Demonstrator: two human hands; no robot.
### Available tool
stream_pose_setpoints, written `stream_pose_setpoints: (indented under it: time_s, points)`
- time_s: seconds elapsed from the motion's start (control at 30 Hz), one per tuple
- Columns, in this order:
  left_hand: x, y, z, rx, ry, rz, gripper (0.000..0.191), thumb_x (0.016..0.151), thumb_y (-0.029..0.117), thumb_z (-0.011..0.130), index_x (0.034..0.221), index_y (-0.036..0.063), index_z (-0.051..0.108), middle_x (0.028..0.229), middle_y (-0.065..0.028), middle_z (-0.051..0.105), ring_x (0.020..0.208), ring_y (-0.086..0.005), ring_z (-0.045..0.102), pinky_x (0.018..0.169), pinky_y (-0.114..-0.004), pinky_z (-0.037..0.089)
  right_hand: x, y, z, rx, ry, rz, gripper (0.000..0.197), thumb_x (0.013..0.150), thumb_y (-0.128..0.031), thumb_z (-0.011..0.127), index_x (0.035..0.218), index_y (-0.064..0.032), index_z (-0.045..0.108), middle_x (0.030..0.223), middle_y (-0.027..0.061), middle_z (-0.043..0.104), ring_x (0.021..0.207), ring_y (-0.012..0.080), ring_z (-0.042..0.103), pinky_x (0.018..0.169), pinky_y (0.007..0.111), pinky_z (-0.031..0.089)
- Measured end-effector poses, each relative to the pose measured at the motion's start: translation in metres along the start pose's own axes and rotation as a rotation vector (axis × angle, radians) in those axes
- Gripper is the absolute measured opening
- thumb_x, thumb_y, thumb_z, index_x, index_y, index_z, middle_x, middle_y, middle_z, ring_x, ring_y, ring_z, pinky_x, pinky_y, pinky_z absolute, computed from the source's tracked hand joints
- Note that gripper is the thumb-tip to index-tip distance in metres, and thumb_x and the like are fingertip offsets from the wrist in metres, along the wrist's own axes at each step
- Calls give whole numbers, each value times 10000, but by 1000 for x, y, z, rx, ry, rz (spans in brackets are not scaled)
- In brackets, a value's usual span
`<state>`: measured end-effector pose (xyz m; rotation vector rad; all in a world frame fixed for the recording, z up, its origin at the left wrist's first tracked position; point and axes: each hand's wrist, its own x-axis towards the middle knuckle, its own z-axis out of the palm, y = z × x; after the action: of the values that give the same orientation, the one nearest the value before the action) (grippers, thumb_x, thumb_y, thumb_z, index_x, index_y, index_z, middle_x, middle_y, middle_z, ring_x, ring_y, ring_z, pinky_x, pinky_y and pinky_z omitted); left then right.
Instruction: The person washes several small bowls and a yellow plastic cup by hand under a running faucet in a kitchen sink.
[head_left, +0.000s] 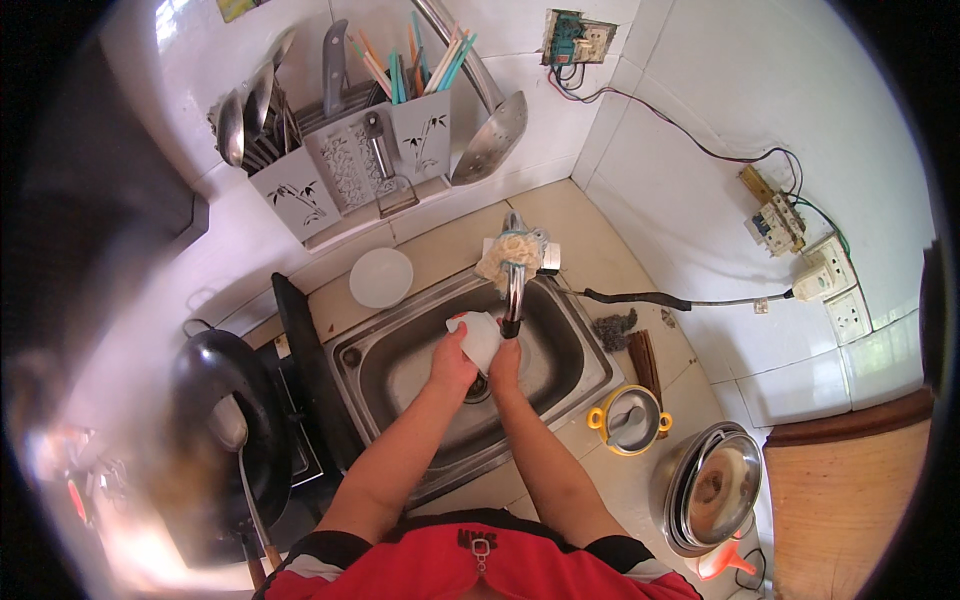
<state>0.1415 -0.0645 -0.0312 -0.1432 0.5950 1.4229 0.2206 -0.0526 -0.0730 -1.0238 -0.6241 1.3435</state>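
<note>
Both hands hold a white bowl over the stainless steel sink. My left hand grips the bowl's left side, thumb on its surface. On the other side, my right hand has hold of the edge just below the dark tip of the faucet. A small reddish mark shows near the bowl's upper rim. Whether water is running cannot be made out. A beige cloth is wrapped around the faucet's upper part. Part of the drain shows beneath my hands.
A white plate lies behind the sink. At left is a black wok with a metal spatula. Right of the sink are a scouring pad, a yellow-handled pot and stacked steel bowls. Wall sockets have exposed wires.
</note>
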Motion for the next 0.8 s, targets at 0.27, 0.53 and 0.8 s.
stream_pose_setpoints:
  time_s: [0.27, 0.53, 0.8]
  points:
    - [18, 5, -23, 169, 187, 74, 189, 864, 134, 460, 1036, 57, 473, 976, -78, 548, 895, -227, 539, 805, -367, 435, -9, -17, 21, -926, -228, -750, 307, 835, -208, 393, 1049, -36, 530, 1028, 193, 546, 970, 365, 499, 831, 405, 404]
    - [-21, -12, 3, 486, -28, -101, 264, 858, 144, 478, 1103, 49, 452, 970, -59, 557, 849, -195, 547, 777, -332, 434, 66, -17, -16, -1140, -684, -139, 267, 832, -180, 375, 941, -24, 561, 954, 158, 578, 924, 297, 546, 768, 340, 426]
    - [-9, -9, -11, 473, -76, -110, 218, 856, 160, 482, 1036, 37, 498, 929, -61, 571, 851, -198, 553, 761, -327, 442, 68, -2, -25, -1124, -670, -205, 254, 804, -217, 430, 907, -35, 576, 861, 159, 592, 802, 320, 572, 713, 365, 449]
